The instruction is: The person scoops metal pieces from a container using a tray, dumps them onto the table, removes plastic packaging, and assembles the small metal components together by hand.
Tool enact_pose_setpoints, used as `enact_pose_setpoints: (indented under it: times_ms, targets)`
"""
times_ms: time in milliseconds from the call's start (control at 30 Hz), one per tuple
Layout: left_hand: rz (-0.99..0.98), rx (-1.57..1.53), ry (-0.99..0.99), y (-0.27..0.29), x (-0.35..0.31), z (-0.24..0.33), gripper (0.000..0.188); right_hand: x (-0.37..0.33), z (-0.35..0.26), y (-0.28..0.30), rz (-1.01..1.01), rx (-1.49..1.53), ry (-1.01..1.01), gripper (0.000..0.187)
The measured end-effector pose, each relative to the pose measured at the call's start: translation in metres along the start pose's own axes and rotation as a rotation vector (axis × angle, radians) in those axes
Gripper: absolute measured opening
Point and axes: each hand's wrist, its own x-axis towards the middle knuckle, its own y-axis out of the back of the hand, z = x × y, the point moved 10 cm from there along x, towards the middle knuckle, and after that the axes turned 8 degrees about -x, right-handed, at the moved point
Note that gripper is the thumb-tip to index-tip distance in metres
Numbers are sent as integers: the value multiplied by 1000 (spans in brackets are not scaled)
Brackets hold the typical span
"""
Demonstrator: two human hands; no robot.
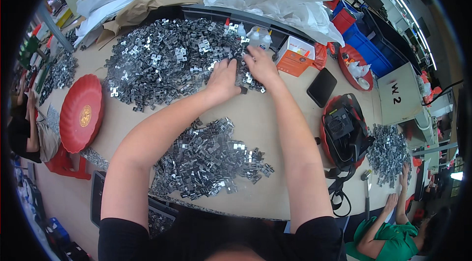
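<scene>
Touching both hands (223, 82) (263, 67), metal pieces (160, 61) spread mostly leftward.

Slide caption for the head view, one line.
Left hand and right hand at the right end of a large metal-parts pile, with a smaller pile nearer the body.

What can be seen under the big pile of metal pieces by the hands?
Beige tabletop shows beside the big pile; whatever lies directly beneath it is covered.
</scene>
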Motion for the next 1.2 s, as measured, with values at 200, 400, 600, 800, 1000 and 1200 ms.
enact_pose_setpoints:
  times_ms: [200,400,600,800,1000,1200]
  targets:
    - [-117,-189,-68,-19,7,7,61,-30,10,4,-114,66,-72,35]
    - [-207,-282,-387,-18,-1,30,52,-37,7,34,-176,-226,-155,30]
    - [-152,-235,-297,18,-8,37,41,-8,27,17,-123,-391,-272,30]
    - [-223,117,-9,12,-21,-9,41,-25,17,9,-311,-431,-212,27]
    - [-197,-102,-272,-10,-15,15,39,-51,1,30,-266,-334,-200,25]
    - [-301,-167,-229,-1,-35,32,36,-84,50,56,-21,-208,-366,37]
